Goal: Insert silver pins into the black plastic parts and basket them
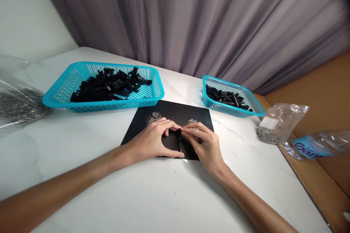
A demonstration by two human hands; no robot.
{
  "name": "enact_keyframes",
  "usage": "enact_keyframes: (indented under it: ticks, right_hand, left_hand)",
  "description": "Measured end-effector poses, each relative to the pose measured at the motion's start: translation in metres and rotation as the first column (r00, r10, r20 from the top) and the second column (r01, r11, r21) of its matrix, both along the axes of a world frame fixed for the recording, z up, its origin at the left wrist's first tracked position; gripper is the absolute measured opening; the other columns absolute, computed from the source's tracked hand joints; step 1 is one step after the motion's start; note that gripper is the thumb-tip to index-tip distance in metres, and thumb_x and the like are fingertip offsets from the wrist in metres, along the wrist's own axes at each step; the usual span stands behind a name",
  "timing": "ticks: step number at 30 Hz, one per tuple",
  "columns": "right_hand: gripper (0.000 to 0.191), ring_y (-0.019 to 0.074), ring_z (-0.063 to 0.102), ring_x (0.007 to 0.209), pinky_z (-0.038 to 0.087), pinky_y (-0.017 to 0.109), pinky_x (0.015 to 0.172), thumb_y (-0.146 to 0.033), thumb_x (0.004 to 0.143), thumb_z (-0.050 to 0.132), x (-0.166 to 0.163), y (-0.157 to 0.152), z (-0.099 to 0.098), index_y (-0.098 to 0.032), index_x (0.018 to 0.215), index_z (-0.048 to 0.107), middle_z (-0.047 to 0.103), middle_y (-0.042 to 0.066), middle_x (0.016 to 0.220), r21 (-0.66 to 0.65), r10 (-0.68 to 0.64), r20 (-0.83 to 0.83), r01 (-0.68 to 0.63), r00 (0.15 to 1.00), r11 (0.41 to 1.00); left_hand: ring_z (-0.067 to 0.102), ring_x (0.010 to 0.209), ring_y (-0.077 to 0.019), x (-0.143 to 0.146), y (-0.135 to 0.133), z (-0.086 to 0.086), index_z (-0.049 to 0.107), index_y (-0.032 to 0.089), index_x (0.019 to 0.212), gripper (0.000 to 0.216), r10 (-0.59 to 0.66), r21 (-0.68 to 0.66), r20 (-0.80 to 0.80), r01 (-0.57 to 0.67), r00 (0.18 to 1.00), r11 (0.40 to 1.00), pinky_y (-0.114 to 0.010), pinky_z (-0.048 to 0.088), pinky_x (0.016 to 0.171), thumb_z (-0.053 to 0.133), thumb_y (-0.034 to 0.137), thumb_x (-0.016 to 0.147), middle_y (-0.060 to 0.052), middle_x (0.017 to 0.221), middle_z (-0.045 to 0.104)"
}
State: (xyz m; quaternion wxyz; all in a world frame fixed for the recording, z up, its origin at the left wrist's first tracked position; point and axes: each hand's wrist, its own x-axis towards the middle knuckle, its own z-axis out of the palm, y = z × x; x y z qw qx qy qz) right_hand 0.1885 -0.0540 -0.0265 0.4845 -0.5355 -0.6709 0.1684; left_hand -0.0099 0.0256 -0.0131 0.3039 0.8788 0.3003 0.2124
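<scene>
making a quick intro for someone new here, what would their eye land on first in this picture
Probably the larger blue basket at back left, heaped with black parts, and the smaller blue basket at back right. Next, likely the left hand and right hand in the centre, on either side of a slim black piece over the black mat.

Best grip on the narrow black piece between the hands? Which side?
By its two ends, from the left, I'd say: the black piece is long and narrow, running near to far, and the left hand spans it that way, thumb near, fingers far. That leaves its right side to the right hand, whose fingertips are by the far end.
</scene>
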Motion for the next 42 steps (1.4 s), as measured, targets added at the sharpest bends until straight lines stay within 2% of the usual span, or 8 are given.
enact_keyframes:
  ticks: [8,18,22,25,29,31,34,42]
  right_hand:
    - [0.015,0.0193,0.066,0.079,0.044,0.029,0.060,-0.034,0.090,0.074,0.009,0.011,0.009,-0.022,0.089,0.082,0.077,0.007,0.095,-0.251,0.012,-0.270,-0.083,0.963,0.964]
    - [0.030,0.0147,0.056,0.066,0.038,0.029,0.058,-0.047,0.075,0.086,0.010,0.016,0.010,-0.018,0.080,0.080,0.074,0.005,0.082,-0.356,-0.050,-0.377,-0.095,0.925,0.930]
    - [0.038,0.0097,0.042,0.053,0.028,0.028,0.049,-0.054,0.076,0.082,0.010,0.017,0.013,-0.017,0.081,0.077,0.070,0.002,0.077,-0.369,-0.030,-0.297,-0.086,0.954,0.926]
    - [0.039,0.0134,0.051,0.061,0.037,0.029,0.056,-0.056,0.089,0.070,0.013,0.014,0.019,-0.018,0.084,0.077,0.070,0.004,0.082,-0.317,-0.044,-0.161,-0.009,0.986,0.949]
    - [0.054,0.0224,0.062,0.098,0.046,0.036,0.087,-0.053,0.107,0.038,0.023,0.008,0.028,-0.022,0.090,0.079,0.072,0.008,0.103,-0.135,-0.115,-0.057,0.107,0.992,0.985]
    - [0.060,0.0212,0.063,0.089,0.047,0.036,0.082,-0.055,0.108,0.033,0.027,0.007,0.028,-0.021,0.086,0.078,0.072,0.007,0.090,-0.141,-0.119,-0.087,0.106,0.989,0.984]
    - [0.052,0.0164,0.059,0.064,0.049,0.031,0.066,-0.055,0.104,0.045,0.029,0.006,0.023,-0.019,0.084,0.076,0.068,0.003,0.070,-0.218,-0.044,-0.240,-0.010,0.970,0.976]
    - [0.036,0.0153,0.067,0.066,0.056,0.029,0.067,-0.048,0.098,0.063,0.017,0.007,0.018,-0.017,0.088,0.077,0.074,0.004,0.076,-0.232,0.038,-0.319,-0.116,0.947,0.966]
  left_hand:
    - [0.057,0.087,-0.0221,0.001,0.001,-0.002,0.066,0.021,0.113,0.063,-0.028,0.024,0.021,0.028,0.999,0.999,-0.039,0.051,0.083,0.086,0.058,0.067,-0.002,0.093,0.060]
    - [0.054,0.082,-0.0211,0.006,0.000,0.003,0.069,0.020,0.107,0.057,-0.046,0.019,0.024,0.046,0.999,0.999,-0.036,0.047,0.079,0.089,0.051,0.064,0.001,0.084,0.055]
    - [0.054,0.082,-0.0213,0.006,-0.001,0.004,0.069,0.021,0.107,0.055,-0.049,0.020,0.007,0.049,0.999,0.999,-0.036,0.047,0.079,0.089,0.050,0.065,0.001,0.084,0.055]
    - [0.054,0.084,-0.0217,0.004,-0.001,0.004,0.068,0.021,0.111,0.057,-0.042,0.016,-0.003,0.042,0.999,0.999,-0.037,0.049,0.080,0.088,0.049,0.066,-0.001,0.089,0.059]
    - [0.054,0.083,-0.0213,0.002,-0.001,0.006,0.067,0.022,0.114,0.059,-0.043,0.015,-0.026,0.043,0.999,0.999,-0.037,0.050,0.078,0.088,0.050,0.066,-0.003,0.096,0.062]
    - [0.054,0.082,-0.0212,0.002,-0.001,0.006,0.067,0.022,0.114,0.060,-0.044,0.019,-0.022,0.044,0.999,0.999,-0.037,0.050,0.077,0.088,0.051,0.066,-0.003,0.096,0.063]
    - [0.054,0.083,-0.0214,0.002,-0.001,0.006,0.068,0.022,0.114,0.060,-0.041,0.029,-0.015,0.041,0.999,0.999,-0.037,0.051,0.076,0.088,0.051,0.066,-0.003,0.095,0.062]
    - [0.055,0.083,-0.0219,0.002,-0.003,0.004,0.068,0.022,0.112,0.058,-0.021,0.027,-0.008,0.022,1.000,0.999,-0.037,0.051,0.076,0.088,0.049,0.064,-0.002,0.094,0.062]
